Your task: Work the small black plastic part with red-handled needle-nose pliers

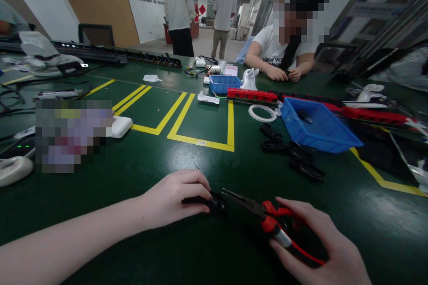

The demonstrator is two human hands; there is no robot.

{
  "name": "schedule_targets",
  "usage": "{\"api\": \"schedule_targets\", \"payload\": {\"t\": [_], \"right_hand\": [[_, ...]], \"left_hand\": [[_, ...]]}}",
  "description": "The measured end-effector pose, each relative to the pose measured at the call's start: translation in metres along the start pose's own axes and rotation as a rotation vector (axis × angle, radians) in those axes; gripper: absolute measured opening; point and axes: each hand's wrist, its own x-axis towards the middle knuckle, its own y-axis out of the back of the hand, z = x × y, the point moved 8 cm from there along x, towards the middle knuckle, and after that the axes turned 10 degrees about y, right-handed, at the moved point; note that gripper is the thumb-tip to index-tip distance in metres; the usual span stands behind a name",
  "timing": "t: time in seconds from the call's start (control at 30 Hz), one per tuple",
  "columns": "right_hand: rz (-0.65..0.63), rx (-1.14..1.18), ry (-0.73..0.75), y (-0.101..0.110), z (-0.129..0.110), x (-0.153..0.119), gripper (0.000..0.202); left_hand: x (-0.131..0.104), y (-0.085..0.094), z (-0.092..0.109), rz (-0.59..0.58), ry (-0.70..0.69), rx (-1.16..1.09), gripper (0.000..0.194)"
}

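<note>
Held in close

On the dark green, yellow-taped table (143,158), a blue plastic bin (323,139) stands to the right, black cable-like bundles (302,153) beside it, probably kept within reach. The right hand (337,245) wraps fingers and thumb around red-handled, long-nosed metal pliers (266,220) — handles spread, nose angled left, apparently for close reach. The left hand (177,198) clamps a small glossy black piece (219,205) between thumb and fingers, likely steadying it — contact with the pliers is unclear

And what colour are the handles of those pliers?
The pliers' handles are red and black; the head view shows them best.
</note>
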Motion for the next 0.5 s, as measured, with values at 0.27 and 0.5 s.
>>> {"api": "schedule_targets", "payload": {"t": [0.27, 0.5], "right_hand": [[-0.043, -0.003, 0.029, -0.0092, -0.0049, -0.0024, 0.042], [-0.109, -0.06, 0.134, -0.0092, -0.0084, 0.0002, 0.049]], "left_hand": [[-0.0006, 0.0032, 0.0062, 0.062, -0.078, 0.042, 0.01], [-0.0004, 0.0025, 0.0073, 0.076, -0.089, 0.051, 0.009]]}}
